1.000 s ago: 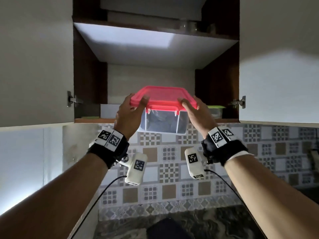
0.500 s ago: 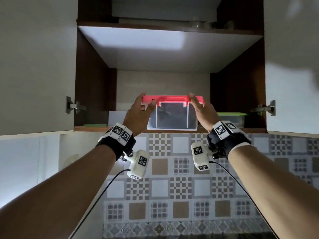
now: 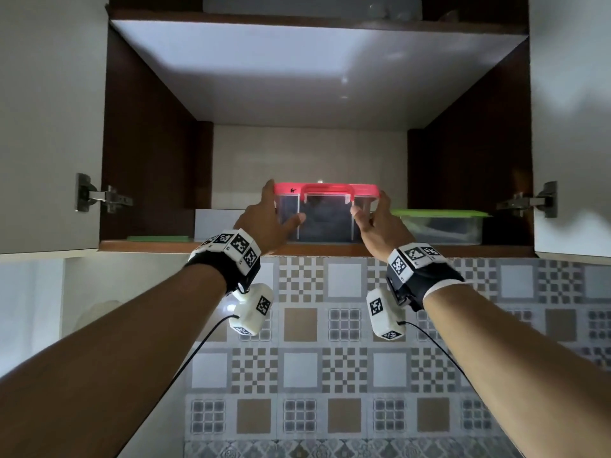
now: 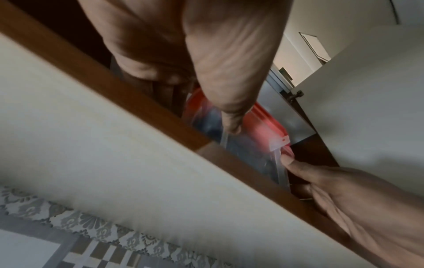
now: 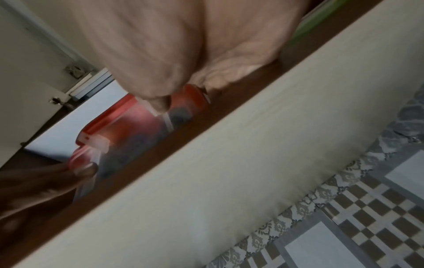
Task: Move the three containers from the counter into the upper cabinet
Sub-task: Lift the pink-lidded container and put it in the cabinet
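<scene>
A clear container with a red lid (image 3: 325,219) stands on the lower shelf (image 3: 314,250) of the open upper cabinet, near the shelf's front edge. My left hand (image 3: 267,219) grips its left side, thumb on the front wall. My right hand (image 3: 373,219) grips its right side the same way. In the left wrist view the container (image 4: 259,145) sits just behind the wooden shelf edge, with my left hand (image 4: 218,72) on it. The right wrist view shows the container (image 5: 128,130) blurred under my right hand (image 5: 172,54). A second clear container with a green lid (image 3: 443,226) stands to its right.
A white box (image 3: 215,223) and a flat green lid (image 3: 158,238) lie on the shelf's left part. Both cabinet doors (image 3: 49,127) stand open at the sides. An upper shelf (image 3: 314,24) spans the top. Patterned wall tiles (image 3: 330,358) run below the cabinet.
Both hands have carried the red-lidded container forward from in front of the cabinet onto the lower shelf. It now stands level, and both thumbs have dropped from the lid to the front wall.
</scene>
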Demonstrator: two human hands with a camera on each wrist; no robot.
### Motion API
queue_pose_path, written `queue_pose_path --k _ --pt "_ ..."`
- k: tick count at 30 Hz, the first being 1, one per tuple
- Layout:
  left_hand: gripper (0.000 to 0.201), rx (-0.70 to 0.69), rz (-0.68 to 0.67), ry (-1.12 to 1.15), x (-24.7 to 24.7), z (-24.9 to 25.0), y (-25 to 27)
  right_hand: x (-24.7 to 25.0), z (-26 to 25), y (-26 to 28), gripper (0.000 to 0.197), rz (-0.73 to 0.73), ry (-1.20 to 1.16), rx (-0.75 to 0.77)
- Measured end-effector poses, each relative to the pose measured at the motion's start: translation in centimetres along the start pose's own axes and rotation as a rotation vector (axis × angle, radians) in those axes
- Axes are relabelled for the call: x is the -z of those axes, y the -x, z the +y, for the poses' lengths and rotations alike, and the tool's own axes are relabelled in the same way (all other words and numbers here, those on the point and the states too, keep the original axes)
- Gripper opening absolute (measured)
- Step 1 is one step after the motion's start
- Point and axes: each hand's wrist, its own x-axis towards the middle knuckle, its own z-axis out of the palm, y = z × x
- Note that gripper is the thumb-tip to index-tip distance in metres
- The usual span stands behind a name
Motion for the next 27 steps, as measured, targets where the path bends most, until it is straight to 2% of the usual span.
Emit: queue_pose_path --k 5,8,10,12,15,18,20,22,27 --pt "0.095 0.029 0.048 -0.034 -2.2 -0.9 -0.9 -0.6 0.3 -0.6 0.068 0.01 0.134 -0.057" --pt "0.093 -0.002 0.056 0.034 -2.2 -1.2 -0.8 -0.3 0.3 -0.3 0.059 0.011 0.128 -0.028" --pt "0.094 -0.027 0.083 0.082 -1.7 -1.3 -0.2 0.0 0.5 0.4 0.044 0.013 0.073 0.049" --pt "0.094 -0.066 0.167 0.112 -1.4 -1.5 0.9 0.5 0.5 2.0 0.035 0.074 0.015 0.161" --pt "0.08 -0.172 0.312 0.192 -1.3 -1.9 4.3 1.4 1.3 6.0 0.039 0.194 -0.074 0.35" --pt "0.062 -0.214 0.35 0.334 -2.1 -2.0 9.9 1.8 3.1 11.7 0.044 0.245 -0.186 0.39" --pt "0.053 -0.171 0.263 0.458 -3.7 -2.4 14.1 0.8 5.3 15.7 0.039 0.202 -0.22 0.344" --pt "0.048 -0.106 0.131 0.536 -6.3 -3.3 18.5 -1.3 8.1 20.0 0.036 0.086 -0.265 0.255" --pt "0.051 0.136 -0.2 0.494 -16.0 -7.6 30.1 -9.3 17.1 31.4 0.034 -0.218 -0.226 0.014"
